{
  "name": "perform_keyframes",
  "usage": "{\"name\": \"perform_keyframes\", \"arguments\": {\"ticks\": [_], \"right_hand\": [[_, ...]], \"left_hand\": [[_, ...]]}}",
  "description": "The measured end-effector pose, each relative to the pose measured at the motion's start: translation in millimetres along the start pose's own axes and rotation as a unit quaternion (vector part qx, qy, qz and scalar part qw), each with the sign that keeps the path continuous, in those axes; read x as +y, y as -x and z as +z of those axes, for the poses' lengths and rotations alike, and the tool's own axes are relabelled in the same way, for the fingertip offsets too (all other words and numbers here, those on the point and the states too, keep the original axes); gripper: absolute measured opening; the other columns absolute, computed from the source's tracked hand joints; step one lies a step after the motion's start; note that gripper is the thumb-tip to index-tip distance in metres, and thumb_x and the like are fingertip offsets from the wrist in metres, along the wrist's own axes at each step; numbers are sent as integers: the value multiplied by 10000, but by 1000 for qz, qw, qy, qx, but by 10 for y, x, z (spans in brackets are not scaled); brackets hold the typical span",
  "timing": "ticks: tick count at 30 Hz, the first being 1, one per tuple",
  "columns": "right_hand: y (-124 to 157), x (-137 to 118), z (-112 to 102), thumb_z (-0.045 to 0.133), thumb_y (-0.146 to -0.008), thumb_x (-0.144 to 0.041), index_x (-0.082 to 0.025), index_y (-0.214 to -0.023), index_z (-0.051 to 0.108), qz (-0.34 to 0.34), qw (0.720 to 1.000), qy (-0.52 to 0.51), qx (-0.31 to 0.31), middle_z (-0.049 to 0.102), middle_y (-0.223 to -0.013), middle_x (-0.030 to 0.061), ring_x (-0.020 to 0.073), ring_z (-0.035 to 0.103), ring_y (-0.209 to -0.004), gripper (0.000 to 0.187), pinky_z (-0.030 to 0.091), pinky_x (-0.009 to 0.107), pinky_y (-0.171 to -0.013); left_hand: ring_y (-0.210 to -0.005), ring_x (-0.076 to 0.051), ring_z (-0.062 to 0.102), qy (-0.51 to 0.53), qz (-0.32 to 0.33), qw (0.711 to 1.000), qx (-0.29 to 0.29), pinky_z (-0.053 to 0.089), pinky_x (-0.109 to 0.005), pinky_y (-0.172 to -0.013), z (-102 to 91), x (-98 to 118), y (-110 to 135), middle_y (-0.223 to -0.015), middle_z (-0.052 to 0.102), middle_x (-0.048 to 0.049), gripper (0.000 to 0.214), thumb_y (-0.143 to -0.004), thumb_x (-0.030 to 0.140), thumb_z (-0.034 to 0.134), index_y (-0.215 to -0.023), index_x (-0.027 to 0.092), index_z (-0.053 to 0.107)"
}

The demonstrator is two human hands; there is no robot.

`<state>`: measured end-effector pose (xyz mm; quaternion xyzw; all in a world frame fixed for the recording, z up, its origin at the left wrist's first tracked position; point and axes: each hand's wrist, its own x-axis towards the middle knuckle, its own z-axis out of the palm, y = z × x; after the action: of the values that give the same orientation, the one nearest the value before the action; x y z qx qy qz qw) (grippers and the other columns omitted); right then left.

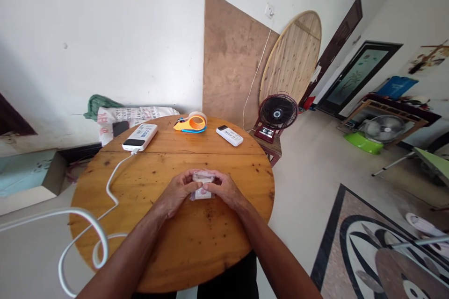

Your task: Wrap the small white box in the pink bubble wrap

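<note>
Small white rectangular packet in clear plastic [204, 194]: well inside round brown wooden table's [196, 252] near edge. Left hand [178, 191] and right hand [227, 190] grip its sides, thumbs on top. Probably light, stiffish, film slippery; hold opposite edges.

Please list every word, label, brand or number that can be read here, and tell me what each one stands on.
No text can be read with certainty.
Wrapped packet: small reddish mark, too blurred to read.
Left white device: bluish print, too small to read.
Right white device: dark print, too small to read.
Pale sack: red and dark print, too blurred to read.
Blue bag: faint pale print, too small to read.
</note>
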<state>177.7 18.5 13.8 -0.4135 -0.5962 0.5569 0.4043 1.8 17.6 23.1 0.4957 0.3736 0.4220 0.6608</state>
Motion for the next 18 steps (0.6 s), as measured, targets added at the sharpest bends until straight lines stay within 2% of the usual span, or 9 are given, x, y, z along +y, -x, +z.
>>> {"name": "perform_keyframes", "arguments": {"ticks": [2,5,9,11,15,18], "right_hand": [[7,24,-9,687,-719,-330,-186,-1044,656,0,1000,1,-7,666,-878,4,151,608,-792,356,469,267,-746],[11,55,-15,680,-732,-336,-191,-1013,669,-5,1000,15,1,661,-862,7,149,598,-775,316,464,264,-737],[2,51,-10,688,-731,-339,-204,-971,704,-68,994,80,39,639,-976,30,173,581,-910,277,445,276,-817],[-3,34,-1,677,-746,-346,-208,-963,715,-91,990,103,41,628,-971,30,175,573,-931,260,437,276,-827],[2,19,25,646,-780,-352,-203,-977,714,-93,988,114,45,621,-860,21,161,582,-838,256,452,266,-753],[19,34,39,619,-811,-340,-214,-949,720,-116,982,141,57,617,-880,24,157,581,-858,213,456,264,-772]], "left_hand": [[-823,-192,632,6,-5,1000,8,478,-304,-755,-7,0,-2,-923,696,-49,490,-634,373,727,-1040,136,585],[-719,-172,612,-16,-10,1000,19,466,-280,-662,-6,15,1,-825,683,-29,479,-613,402,740,-987,136,601],[-595,-129,543,-42,2,999,3,414,-239,-544,-21,0,-15,-726,646,-5,442,-647,433,716,-955,133,615],[-570,-116,517,-47,6,999,1,402,-232,-524,-33,-25,-30,-700,630,5,426,-664,433,707,-953,133,615],[-560,-108,499,-49,4,999,8,394,-228,-517,-44,-73,-49,-689,614,14,414,-675,427,701,-956,138,608],[-575,-107,504,-67,9,998,5,385,-226,-528,-44,-91,-46,-731,631,2,396,-708,423,674,-977,140,607]]}}
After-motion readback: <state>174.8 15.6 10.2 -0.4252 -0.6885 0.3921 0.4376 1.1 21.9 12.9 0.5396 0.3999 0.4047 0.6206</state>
